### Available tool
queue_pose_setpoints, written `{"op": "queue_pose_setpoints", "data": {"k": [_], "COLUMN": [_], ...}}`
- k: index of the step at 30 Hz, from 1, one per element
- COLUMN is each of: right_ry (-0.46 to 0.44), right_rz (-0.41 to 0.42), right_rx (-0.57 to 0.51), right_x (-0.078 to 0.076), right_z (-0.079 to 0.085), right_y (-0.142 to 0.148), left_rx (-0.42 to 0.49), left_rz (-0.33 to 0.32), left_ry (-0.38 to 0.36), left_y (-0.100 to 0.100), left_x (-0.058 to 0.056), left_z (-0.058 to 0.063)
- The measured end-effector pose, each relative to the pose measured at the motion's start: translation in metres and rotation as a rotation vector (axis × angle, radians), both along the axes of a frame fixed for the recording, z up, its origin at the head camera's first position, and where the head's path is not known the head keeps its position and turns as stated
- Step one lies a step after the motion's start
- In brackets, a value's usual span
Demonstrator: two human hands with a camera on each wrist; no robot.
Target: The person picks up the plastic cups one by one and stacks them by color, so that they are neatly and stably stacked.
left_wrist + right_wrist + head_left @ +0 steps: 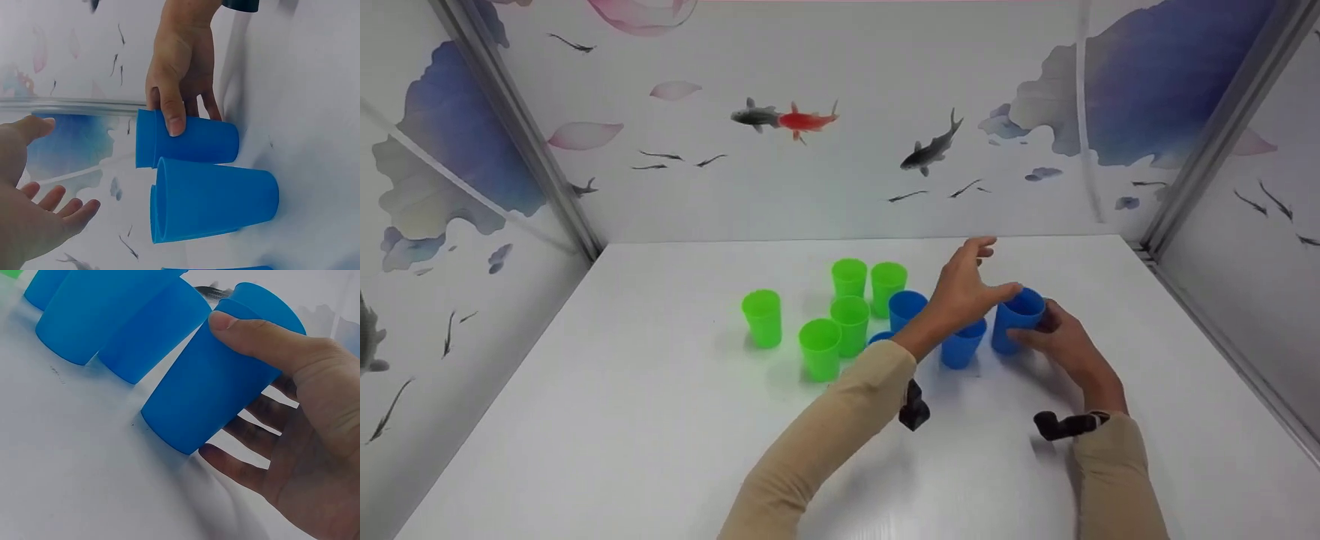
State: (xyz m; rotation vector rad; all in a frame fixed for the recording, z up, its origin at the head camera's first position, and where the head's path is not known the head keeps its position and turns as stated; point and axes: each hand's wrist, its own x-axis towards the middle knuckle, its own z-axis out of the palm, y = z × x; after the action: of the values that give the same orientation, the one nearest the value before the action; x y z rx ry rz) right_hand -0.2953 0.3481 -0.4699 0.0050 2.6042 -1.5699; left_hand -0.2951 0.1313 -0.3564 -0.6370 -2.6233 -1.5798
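My right hand (pixel 1069 341) holds a blue cup (pixel 1009 330) upright at the right of the group, thumb on the near side and fingers round the far side. At its top, a second rim (pixel 267 304) shows above the first, as of another cup nested inside. Spread with nothing in its grasp, my left hand (pixel 967 289) is raised above the blue cups, its thumb tip overlapping the held cup's rim in the head view. Beside the held cup stands another blue cup (pixel 960 349); a further blue cup (pixel 907 304) is behind it. My left forearm partly hides one blue cup (pixel 881 338).
Several green cups stand upright left of the blue ones, among them a near green cup (pixel 820 352) and a separate green cup (pixel 763 319) farther left. The white table (pixel 607 420) is bounded by panels printed with fish, including a back panel (pixel 825 195).
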Motion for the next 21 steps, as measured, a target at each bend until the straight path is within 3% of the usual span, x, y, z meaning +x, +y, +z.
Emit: {"op": "queue_pose_setpoints", "data": {"k": [6,10,15,21], "right_ry": [-0.011,-0.014,-0.018,-0.038], "right_rz": [-0.002,0.0,-0.008,-0.01], "right_rx": [-0.028,-0.018,0.008,0.022], "right_x": [-0.001,-0.001,-0.002,-0.002], "right_z": [-0.003,-0.002,0.0,0.001], "right_y": [-0.001,-0.002,-0.002,-0.002], "left_rx": [0.026,0.039,0.028,0.01], "left_rz": [0.001,-0.011,-0.032,-0.013], "left_ry": [0.031,0.004,0.03,0.039], "left_y": [-0.025,-0.045,-0.067,-0.083], "left_x": [0.012,0.023,0.032,0.04], "left_z": [0.007,0.005,0.005,-0.003]}}
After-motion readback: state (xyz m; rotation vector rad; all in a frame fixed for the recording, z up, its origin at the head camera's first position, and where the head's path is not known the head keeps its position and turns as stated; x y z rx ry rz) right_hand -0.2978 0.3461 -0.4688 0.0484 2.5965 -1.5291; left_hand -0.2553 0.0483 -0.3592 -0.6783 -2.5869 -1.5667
